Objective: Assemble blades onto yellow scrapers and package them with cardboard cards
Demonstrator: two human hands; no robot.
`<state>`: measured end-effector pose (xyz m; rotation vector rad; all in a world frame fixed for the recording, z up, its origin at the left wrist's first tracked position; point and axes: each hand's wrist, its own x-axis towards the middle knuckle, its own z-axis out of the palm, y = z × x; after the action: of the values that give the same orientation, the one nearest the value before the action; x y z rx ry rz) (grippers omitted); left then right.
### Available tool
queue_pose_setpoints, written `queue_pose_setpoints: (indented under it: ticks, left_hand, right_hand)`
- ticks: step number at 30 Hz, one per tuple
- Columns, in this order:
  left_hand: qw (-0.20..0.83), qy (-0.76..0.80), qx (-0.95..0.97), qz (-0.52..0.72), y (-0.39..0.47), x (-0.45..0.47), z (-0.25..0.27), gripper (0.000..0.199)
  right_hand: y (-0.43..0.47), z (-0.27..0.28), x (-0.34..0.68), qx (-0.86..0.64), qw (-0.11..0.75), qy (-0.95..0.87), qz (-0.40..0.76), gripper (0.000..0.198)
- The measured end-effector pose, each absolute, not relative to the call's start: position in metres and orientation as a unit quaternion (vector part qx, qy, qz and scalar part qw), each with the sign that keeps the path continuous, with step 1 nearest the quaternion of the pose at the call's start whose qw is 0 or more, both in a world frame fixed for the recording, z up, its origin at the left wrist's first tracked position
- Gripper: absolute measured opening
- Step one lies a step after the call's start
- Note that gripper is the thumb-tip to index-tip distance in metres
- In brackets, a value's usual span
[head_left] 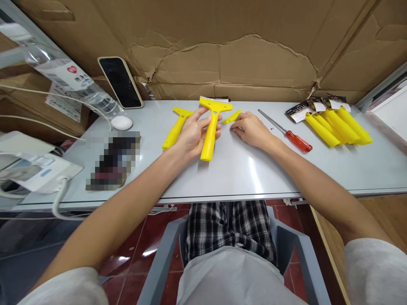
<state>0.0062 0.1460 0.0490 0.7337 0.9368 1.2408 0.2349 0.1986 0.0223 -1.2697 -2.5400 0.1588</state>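
Note:
My left hand (199, 133) is closed around a yellow scraper (209, 137), its wide head away from me and the round handle end towards me. My right hand (251, 129) rests on the table with its fingertips pressed together; whatever they pinch is too small to make out. Just beyond those fingertips is a small flat yellow piece (232, 117). Left of my left hand, partly hidden by it, a second yellow scraper handle (174, 130) lies on the table. A screwdriver (288, 134) with a red handle lies right of my right hand, near a tiny dark part (271, 128).
Several yellow scrapers (338, 125) with black-and-white packaging lie at the right. At the left are a water bottle (71, 74), a propped phone (121, 82), a white oval object (121, 123) and a white power strip (47, 169) with cables. Cardboard (235, 59) stands behind the table (222, 182).

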Motion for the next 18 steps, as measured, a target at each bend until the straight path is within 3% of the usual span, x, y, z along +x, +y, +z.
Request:
queue_pose_setpoints:
  ticks: [11,18]
  left_hand:
    - [0.64,0.434,0.311,0.553,0.146,0.01,0.053,0.057]
    - [0.64,0.436,0.318,0.547,0.148,0.009,0.05,0.062]
  right_hand:
    - [0.189,0.024,0.214,-0.433,0.133,-0.889,0.061,0.059]
    - [0.198,0.025,0.214,-0.439,0.111,-0.89,0.048,0.054]
